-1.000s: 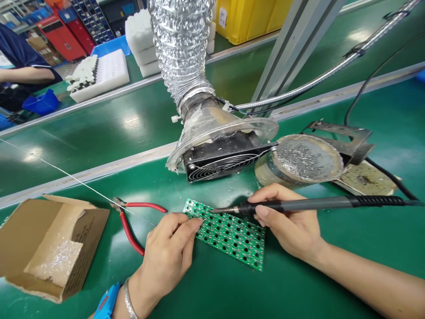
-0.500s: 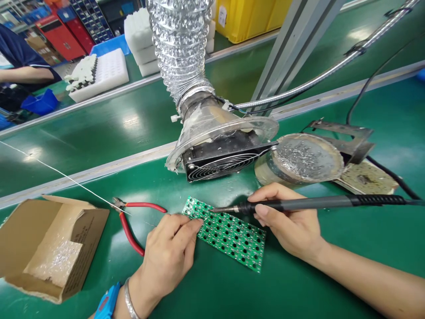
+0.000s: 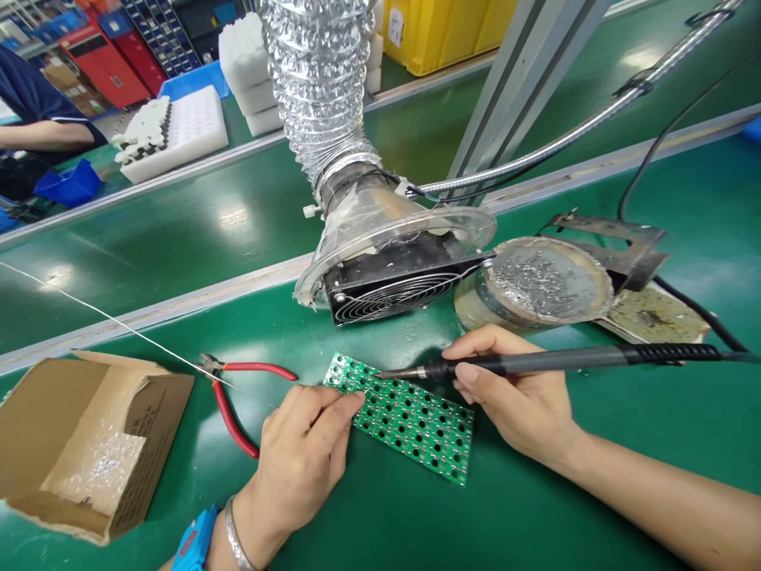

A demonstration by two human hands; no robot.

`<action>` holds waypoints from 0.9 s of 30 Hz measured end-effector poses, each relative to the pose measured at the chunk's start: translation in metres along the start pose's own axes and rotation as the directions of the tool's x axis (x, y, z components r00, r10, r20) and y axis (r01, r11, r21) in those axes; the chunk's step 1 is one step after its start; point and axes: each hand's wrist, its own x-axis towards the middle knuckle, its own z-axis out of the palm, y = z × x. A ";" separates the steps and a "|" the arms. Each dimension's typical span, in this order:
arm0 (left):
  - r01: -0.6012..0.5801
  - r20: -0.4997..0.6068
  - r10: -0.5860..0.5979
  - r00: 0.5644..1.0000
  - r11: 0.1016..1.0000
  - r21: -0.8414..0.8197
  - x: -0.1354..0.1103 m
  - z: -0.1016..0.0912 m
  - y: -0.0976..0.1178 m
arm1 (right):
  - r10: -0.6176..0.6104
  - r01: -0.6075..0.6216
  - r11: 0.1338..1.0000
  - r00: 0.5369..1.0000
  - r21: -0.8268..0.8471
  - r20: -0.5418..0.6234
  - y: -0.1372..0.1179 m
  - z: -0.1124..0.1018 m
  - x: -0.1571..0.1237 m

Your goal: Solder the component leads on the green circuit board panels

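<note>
A green circuit board [image 3: 410, 424] with rows of black round holes lies at a slant on the green bench. My right hand [image 3: 514, 396] grips a soldering iron [image 3: 552, 361] like a pen, its tip at the board's upper edge area, left of the middle. At the board's left part, my left hand [image 3: 309, 452] is closed in a pinch on thin solder wire [image 3: 119, 319], which runs in from the far left; a short end shows between fingertips and iron tip. Red-handled cutters [image 3: 229, 412] lie spread just left of my left hand.
An open cardboard box [image 3: 151, 444] with clear bits inside stands at left. A fan hood [image 3: 404, 293] on a foil duct [image 3: 321, 87] hangs above the board. Behind my right hand are a tin [image 3: 547, 281] of metal scraps and an iron stand [image 3: 624, 238]. A co-worker's arm [image 3: 47, 135] shows far left.
</note>
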 end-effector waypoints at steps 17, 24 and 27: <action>-0.031 0.014 0.031 0.999 0.999 -0.015 0.001 0.003 -0.003 | -0.007 0.007 1.000 1.000 0.006 0.006 0.005 -0.002 0.000; -0.033 0.018 0.033 0.999 0.999 0.010 0.003 0.006 -0.003 | 0.003 -0.003 1.000 1.000 0.031 0.003 0.005 -0.002 0.000; -0.017 0.000 0.017 1.000 1.000 -0.014 0.002 0.002 -0.001 | -0.054 0.054 0.997 0.999 0.062 -0.007 -0.002 -0.005 -0.002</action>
